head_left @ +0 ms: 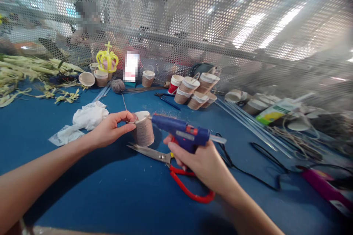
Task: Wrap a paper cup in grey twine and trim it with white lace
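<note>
My left hand [117, 125] pinches a strand of grey-brown yarn [124, 102] close against the rim of a small cup [145, 132]. Yarn is wound around the cup's side, and its pale opening faces up. The strand runs back to a ball of yarn [118, 85]. In my right hand [202, 159] is a blue hot glue gun [176, 126], gripped by its handle, with a clear glue stick poking out behind. Its nozzle is at the cup's right rim; whether they touch I cannot tell. Below lie open scissors [154, 153] with red handles, partly behind my right hand.
A crumpled white cloth [89, 115] lies left of the cup. Several wrapped cups [190, 85] are stacked behind, near a perforated metal screen [171, 14]. A yellow crown [107, 58] and dried plant strips [30, 68] sit back left. Clear glue sticks [250, 126] and a black cord [248, 176] lie right.
</note>
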Motion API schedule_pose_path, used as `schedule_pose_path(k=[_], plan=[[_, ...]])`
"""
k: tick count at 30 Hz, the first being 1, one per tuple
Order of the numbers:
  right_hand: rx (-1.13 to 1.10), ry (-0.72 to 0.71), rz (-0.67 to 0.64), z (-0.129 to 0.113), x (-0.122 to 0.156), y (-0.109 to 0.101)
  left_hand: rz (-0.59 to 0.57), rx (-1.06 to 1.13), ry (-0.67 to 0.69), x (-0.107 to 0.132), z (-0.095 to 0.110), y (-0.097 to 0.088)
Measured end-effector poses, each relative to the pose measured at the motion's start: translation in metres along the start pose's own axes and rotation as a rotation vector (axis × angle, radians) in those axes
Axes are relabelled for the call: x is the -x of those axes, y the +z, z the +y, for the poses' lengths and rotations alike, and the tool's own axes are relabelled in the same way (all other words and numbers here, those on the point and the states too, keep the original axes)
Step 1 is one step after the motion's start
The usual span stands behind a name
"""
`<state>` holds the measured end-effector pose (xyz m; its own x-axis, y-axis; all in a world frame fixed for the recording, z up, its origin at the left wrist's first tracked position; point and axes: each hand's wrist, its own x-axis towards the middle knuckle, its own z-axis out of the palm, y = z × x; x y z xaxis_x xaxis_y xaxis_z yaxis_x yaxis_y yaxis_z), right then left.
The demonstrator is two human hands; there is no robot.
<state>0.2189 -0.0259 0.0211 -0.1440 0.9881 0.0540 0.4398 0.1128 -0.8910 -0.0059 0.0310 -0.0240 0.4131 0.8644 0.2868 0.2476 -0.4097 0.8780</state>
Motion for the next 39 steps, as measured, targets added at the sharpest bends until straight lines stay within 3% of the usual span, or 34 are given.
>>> schedule_pose_path(k=[5,9,21,25,29,31,34,36,39], plan=[[-0.174,0.072,0.132,0.012,-0.023,-0.022,0.011,0.008,-0.005,0.002,-0.001,-0.001],[-0.167,0.214,0.187,0.026,-0.050,-0.025,0.019,-0.057,0.021,0.004,0.003,-0.001],[0.223,0.366,0.117,0.053,-0.095,-0.004,0.020,-0.168,0.124,0.010,0.012,0.000],[0.430,0.255,0.183,0.046,-0.094,-0.006,0.012,-0.170,0.168,0.012,0.015,0.000],[0.535,0.008,0.225,0.014,-0.081,-0.001,0.010,-0.205,0.207,0.012,0.017,0.000],[0.523,-0.137,0.168,-0.007,-0.073,0.007,0.008,-0.221,0.238,0.012,0.018,0.000],[0.497,-0.441,-0.035,-0.032,-0.068,0.023,0.010,-0.230,0.278,0.013,0.018,0.001],[0.513,-0.419,-0.171,-0.040,-0.070,0.033,0.012,-0.249,0.275,0.013,0.019,0.001],[0.463,-0.271,-0.315,-0.043,-0.075,0.040,0.010,-0.279,0.245,0.014,0.021,0.000]])
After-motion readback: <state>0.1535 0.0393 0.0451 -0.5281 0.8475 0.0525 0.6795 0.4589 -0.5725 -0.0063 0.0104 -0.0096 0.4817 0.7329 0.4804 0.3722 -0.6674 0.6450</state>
